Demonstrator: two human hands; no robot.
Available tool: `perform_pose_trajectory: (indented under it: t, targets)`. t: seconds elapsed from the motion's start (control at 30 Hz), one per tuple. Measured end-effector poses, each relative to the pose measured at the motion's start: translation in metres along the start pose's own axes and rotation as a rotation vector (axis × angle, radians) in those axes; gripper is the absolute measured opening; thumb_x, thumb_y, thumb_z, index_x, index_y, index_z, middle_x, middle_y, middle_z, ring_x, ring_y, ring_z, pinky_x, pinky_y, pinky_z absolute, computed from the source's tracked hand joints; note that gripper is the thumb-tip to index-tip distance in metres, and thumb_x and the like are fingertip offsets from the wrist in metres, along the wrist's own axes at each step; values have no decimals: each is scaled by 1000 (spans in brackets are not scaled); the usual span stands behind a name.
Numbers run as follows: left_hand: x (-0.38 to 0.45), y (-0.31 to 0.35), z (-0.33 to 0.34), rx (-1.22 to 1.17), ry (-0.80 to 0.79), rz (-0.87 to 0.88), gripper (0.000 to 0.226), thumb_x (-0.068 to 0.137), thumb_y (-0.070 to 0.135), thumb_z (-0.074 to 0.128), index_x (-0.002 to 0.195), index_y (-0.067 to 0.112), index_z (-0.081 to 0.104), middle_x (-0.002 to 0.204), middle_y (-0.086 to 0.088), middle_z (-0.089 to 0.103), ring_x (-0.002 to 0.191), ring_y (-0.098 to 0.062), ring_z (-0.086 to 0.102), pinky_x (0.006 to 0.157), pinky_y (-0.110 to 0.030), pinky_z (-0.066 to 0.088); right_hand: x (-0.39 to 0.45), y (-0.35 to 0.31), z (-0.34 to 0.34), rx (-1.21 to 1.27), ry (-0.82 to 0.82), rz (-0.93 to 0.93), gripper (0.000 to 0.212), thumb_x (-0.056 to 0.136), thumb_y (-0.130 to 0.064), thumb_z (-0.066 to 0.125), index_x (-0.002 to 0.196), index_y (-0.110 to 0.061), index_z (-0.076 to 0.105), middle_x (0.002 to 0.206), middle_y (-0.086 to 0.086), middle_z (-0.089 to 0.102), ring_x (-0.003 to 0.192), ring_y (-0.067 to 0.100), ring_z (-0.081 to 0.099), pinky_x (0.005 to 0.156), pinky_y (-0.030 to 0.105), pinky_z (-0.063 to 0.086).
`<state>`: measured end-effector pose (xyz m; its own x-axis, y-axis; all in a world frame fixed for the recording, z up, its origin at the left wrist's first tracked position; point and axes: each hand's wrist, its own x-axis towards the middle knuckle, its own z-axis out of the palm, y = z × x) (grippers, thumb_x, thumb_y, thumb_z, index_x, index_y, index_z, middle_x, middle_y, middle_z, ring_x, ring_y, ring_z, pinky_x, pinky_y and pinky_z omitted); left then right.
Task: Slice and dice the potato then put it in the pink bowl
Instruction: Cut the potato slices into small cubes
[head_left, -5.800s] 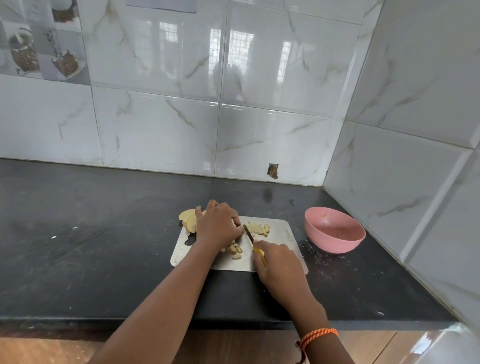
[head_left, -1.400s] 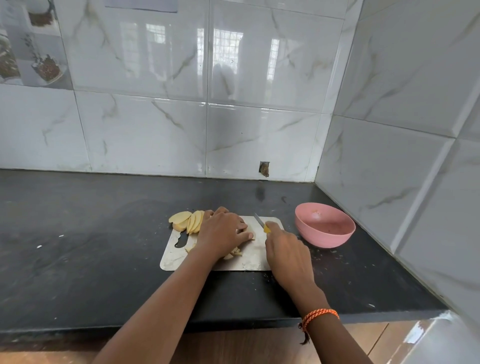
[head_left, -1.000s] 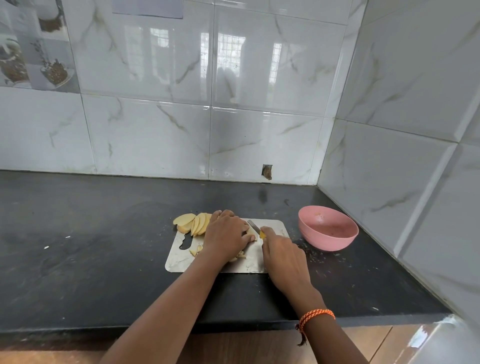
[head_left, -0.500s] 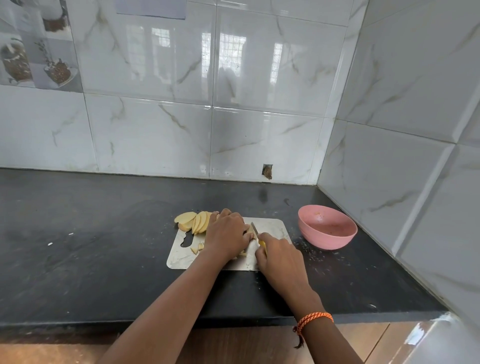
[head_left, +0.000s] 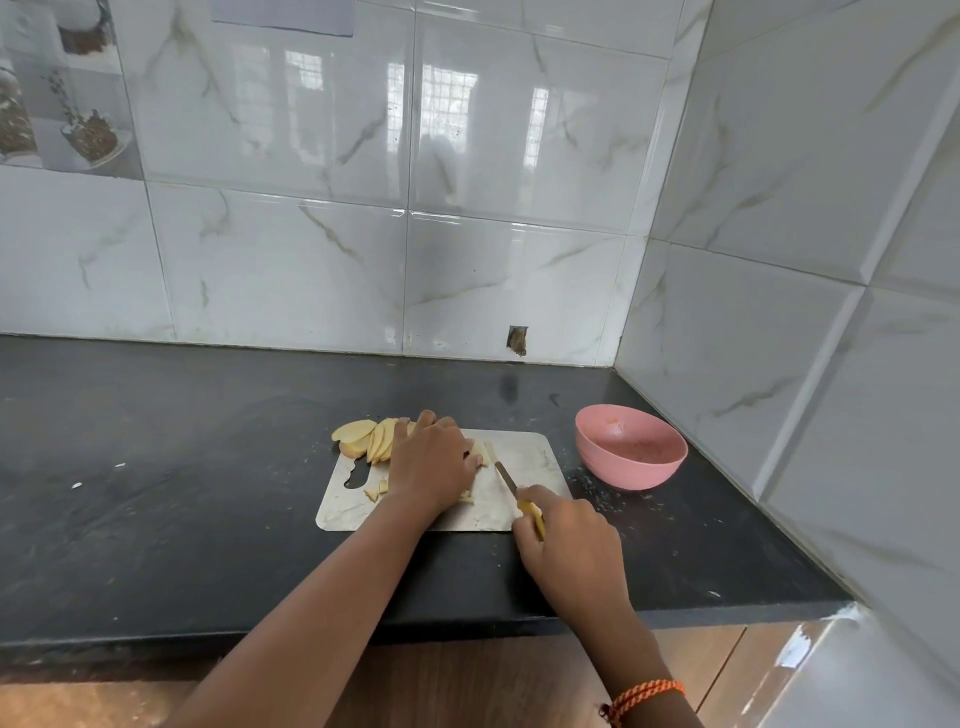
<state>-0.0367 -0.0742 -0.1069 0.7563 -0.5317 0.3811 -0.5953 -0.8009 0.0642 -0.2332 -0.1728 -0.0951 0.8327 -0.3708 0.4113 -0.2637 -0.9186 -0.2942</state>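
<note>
Head view of the dicing step. Our left hand (head_left: 434, 462) lies knuckles-up on the cutting board (head_left: 524, 454), fingers curled over a small stack of potato slices that it pins down; only the cut end of the stack (head_left: 477, 451) shows past the fingertips. Our right hand (head_left: 569, 543) grips the yellow handle of the knife (head_left: 511, 486), fingers wrapped around it, with the blade angled up and to the left across the board, its tip just beside the exposed end of the stack.

To do this step well, we judge that the fingertips of the holding hand should stay tucked behind the knuckles, that the blade should come down square to the slices, and that the stack should be fed forward in small, even amounts so the pieces match in size. The board sits on a smooth dark counter (head_left: 156, 467) and could slide under a hard push, so we favour downward pressure.

A fan of uncut potato slices (head_left: 363, 439) rests at the far left corner of the board, partly overhanging it. A few diced bits (head_left: 378, 489) lie near the board's handle cutout.

The pink bowl (head_left: 631, 447) stands on the counter just right of the board. Its inside shows only faint specks or smears; we see no potato pieces in it.
</note>
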Motion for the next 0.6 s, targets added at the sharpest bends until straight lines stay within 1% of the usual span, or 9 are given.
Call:
perform_pose_trajectory:
  t: [0.07, 0.17, 0.23, 0.3, 0.4, 0.5, 0.6]
  targets:
    - [1, -2, 2, -22, 11, -5, 41, 100, 58, 51, 109, 30, 80, 122, 12, 70, 124, -19, 52, 114, -46, 31, 7, -1, 0, 8, 46, 16, 37, 101, -37, 45, 135, -37, 57, 94, 2, 70, 83, 21, 63, 71, 37, 52]
    - [4, -5, 4, -59, 46, -25, 40, 96, 61, 57, 101, 30, 82, 111, 13, 74, 117, -17, 55, 114, -40, 32, 24, -5, 3, 63, 74, 39, 37, 99, -32, 45, 133, -34, 59, 86, 3, 68, 77, 23, 62, 70, 40, 54]
    - [4, -5, 6, -81, 60, -40, 41, 94, 62, 58, 98, 30, 82, 107, 13, 75, 114, -16, 56, 113, -38, 33, 35, -9, 8, 83, 45, 43, 36, 98, -30, 46, 131, -33, 61, 90, 6, 69, 82, 27, 61, 69, 39, 49]
    - [5, -6, 7, -95, 58, -39, 40, 95, 61, 57, 104, 31, 82, 111, 14, 74, 116, -15, 55, 113, -40, 32, 44, -11, 13, 74, 26, 29, 37, 98, -29, 46, 131, -32, 61, 97, 9, 70, 89, 31, 62, 68, 38, 40]
    - [5, -6, 7, -97, 34, -28, 39, 97, 59, 55, 111, 33, 80, 118, 15, 72, 121, -16, 52, 112, -43, 31, 54, -13, 19, 45, 19, 2, 37, 100, -30, 44, 134, -33, 59, 103, 8, 70, 94, 30, 63, 68, 36, 37]
    - [5, -6, 8, -90, 40, -17, 37, 99, 58, 54, 109, 33, 80, 119, 15, 71, 120, -16, 52, 110, -44, 31, 57, -13, 21, 12, 20, -16, 38, 101, -31, 43, 136, -33, 57, 105, 7, 71, 93, 28, 63, 67, 35, 36]
    - [5, -5, 7, -89, 46, -16, 36, 99, 56, 53, 107, 34, 80, 118, 14, 71, 119, -17, 52, 108, -44, 33, 56, -13, 22, 6, 29, -28, 37, 101, -30, 43, 135, -33, 57, 100, 8, 71, 89, 28, 63, 66, 36, 35]
